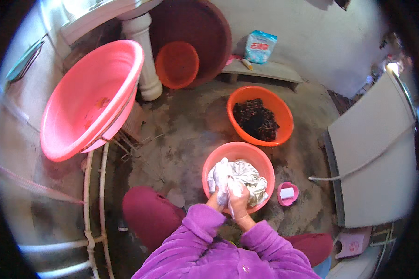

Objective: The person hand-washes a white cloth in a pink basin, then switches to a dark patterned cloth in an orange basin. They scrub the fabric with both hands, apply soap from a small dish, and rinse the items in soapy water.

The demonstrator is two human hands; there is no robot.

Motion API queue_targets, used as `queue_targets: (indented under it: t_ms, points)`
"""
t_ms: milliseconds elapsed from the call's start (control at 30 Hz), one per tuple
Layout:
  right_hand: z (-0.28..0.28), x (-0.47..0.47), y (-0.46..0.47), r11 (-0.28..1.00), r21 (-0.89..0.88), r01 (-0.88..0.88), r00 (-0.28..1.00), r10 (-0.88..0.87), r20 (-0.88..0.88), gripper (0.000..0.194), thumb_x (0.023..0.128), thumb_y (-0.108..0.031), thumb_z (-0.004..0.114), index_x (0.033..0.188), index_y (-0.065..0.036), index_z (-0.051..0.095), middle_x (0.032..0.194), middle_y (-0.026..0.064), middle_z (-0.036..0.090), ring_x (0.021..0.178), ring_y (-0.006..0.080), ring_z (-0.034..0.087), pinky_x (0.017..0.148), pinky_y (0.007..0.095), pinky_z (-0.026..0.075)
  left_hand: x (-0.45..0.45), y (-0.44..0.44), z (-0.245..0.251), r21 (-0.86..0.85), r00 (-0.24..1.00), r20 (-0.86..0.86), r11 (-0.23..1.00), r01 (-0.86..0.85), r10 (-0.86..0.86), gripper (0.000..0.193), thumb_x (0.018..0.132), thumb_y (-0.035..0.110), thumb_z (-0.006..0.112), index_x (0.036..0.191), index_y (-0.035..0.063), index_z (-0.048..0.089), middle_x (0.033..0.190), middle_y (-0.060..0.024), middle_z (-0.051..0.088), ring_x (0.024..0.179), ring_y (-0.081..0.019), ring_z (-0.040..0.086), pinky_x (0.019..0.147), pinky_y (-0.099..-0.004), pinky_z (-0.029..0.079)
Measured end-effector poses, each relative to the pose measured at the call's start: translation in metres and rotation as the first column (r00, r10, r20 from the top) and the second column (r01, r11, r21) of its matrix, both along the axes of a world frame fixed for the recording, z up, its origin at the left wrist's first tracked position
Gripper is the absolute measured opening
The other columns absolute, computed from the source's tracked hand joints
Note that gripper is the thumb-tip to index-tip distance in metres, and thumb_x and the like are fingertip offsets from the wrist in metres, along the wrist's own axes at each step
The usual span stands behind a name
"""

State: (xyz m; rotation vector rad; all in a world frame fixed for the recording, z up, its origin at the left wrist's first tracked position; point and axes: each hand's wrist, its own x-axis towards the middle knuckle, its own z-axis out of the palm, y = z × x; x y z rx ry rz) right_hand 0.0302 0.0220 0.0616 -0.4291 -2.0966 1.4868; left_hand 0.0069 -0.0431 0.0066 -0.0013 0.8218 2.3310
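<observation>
Both hands are over the near edge of a pink plastic basin (pixel 269 164) that holds bunched white wet cloth (pixel 246 172). My left hand (pixel 219 190) is mostly covered by a raised part of the white cloth with what looks like suds. Against it, my right hand (pixel 239 197) has its fingers closed around a fold of the same cloth. To the right of the basin, a white bar of soap (pixel 286 193) lies in a pink soap dish (pixel 288 202) on the floor. An orange basin (pixel 287 122) with dark patterned cloth (pixel 255 118) stands just beyond.
A large pink tub (pixel 66 115) rests tilted on a metal stand (pixel 103 174) at left. Beyond are a white pillar (pixel 143 59), a red basin (pixel 177 65) and a low bench (pixel 279 71) bearing a detergent bag (pixel 260 47) and a brush. A grey-white panel (pixel 373 160) stands at right.
</observation>
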Motion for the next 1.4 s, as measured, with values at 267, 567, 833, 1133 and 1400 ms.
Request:
queue_targets:
  t_ms: [267, 567, 833, 1133, 1400]
  points:
    - [-0.007, -0.002, 0.018, 0.993, -0.117, -0.003, 0.991, 0.019, 0.131, 0.023, 0.086, -0.016, 0.059, 0.094, 0.005, 0.063, 0.081, 0.0170, 0.066, 0.080, 0.0249, 0.060, 0.076, 0.0377, 0.049, 0.003, 0.023, 0.009, -0.171, 0.997, -0.051, 0.983, -0.061, 0.053, 0.028, 0.098, 0.023, 0.049, 0.115, 0.0025, 0.060, 0.110, -0.0057, 0.061, 0.099, -0.0164, 0.058, 0.087, -0.0308, 0.049]
    - [-0.016, -0.013, 0.030, 0.985, -0.072, 0.155, 0.987, -0.151, 0.055, 0.016, 0.090, -0.014, 0.054, 0.091, 0.000, 0.060, 0.082, 0.0133, 0.063, 0.072, 0.0250, 0.059, 0.067, 0.0394, 0.047, -0.005, 0.015, 0.000, -0.196, 0.998, -0.044, 0.979, -0.063, 0.055, 0.028, 0.098, 0.024, 0.048, 0.113, 0.0035, 0.059, 0.106, -0.0054, 0.061, 0.096, -0.0164, 0.058, 0.085, -0.0307, 0.049]
    - [-0.027, -0.014, 0.030, 0.996, 0.032, 0.079, 0.987, -0.083, 0.135, 0.017, 0.088, -0.012, 0.055, 0.091, 0.001, 0.064, 0.082, 0.0157, 0.067, 0.078, 0.0268, 0.063, 0.072, 0.0379, 0.049, -0.008, 0.012, -0.007, -0.181, 0.999, 0.000, 0.983, -0.043, 0.044, 0.027, 0.099, 0.025, 0.046, 0.112, 0.0044, 0.059, 0.104, -0.0052, 0.061, 0.093, -0.0163, 0.058, 0.083, -0.0306, 0.049]
    - [-0.029, -0.024, 0.028, 0.980, -0.060, 0.188, 0.975, -0.178, 0.135, 0.016, 0.083, -0.013, 0.064, 0.087, 0.002, 0.064, 0.078, 0.0172, 0.066, 0.071, 0.0266, 0.063, 0.065, 0.0395, 0.049, -0.005, 0.018, 0.008, -0.200, 0.998, 0.024, 0.978, -0.060, 0.066, 0.027, 0.099, 0.026, 0.045, 0.110, 0.0054, 0.059, 0.100, -0.0049, 0.061, 0.090, -0.0162, 0.057, 0.080, -0.0306, 0.049]
    - [-0.032, -0.019, 0.017, 0.999, 0.045, 0.015, 0.964, -0.026, 0.266, 0.041, 0.076, -0.017, 0.071, 0.111, 0.002, 0.063, 0.098, 0.0206, 0.067, 0.091, 0.0352, 0.064, 0.086, 0.0435, 0.048, -0.012, 0.008, 0.001, -0.031, 0.999, 0.049, 0.999, 0.016, -0.014, 0.027, 0.100, 0.027, 0.044, 0.108, 0.0063, 0.059, 0.098, -0.0046, 0.060, 0.088, -0.0161, 0.057, 0.078, -0.0305, 0.050]
